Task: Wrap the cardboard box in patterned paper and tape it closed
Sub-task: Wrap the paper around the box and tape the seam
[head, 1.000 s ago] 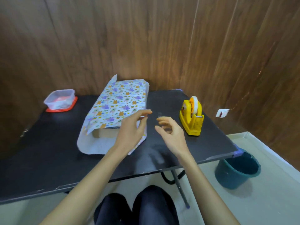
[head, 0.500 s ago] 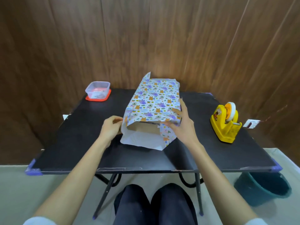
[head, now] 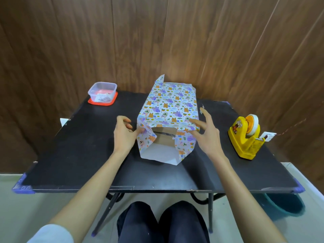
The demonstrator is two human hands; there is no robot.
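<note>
Your left grip (head: 125, 135) sits at the near-left corner of the wrapped bundle, fingers curled and thumb tip against the side flap of the patterned paper (head: 166, 106); you cannot tell from here whether it actually pinches the sheet. Your right grip (head: 208, 137) is spread wide with nothing in it, its forefinger resting on the top of the paper by the near-right edge, and a small pale scrap, too small to identify, sits at one raised fingertip. Between the two grips the near end of the wrap gapes, showing the brown end of the cardboard box (head: 164, 137), with a white underside flap lying flat on the table (head: 70, 155) towards you. The side flaps slant down on either side of that opening, just inside each grip. There is bare dark surface left of your left grip out to the table's edge, and more towards you up to the front edge. To the right of your right grip stands a yellow tape dispenser (head: 245, 139), apart from the hand and near the table's right edge. Beyond your left grip, at the far-left corner, is a clear plastic container (head: 102, 92) on a red lid. The wood-panelled wall (head: 70, 41) rises right behind the far end of the bundle, and a teal bucket (head: 284, 206) sits on the floor below the table's right corner.
</note>
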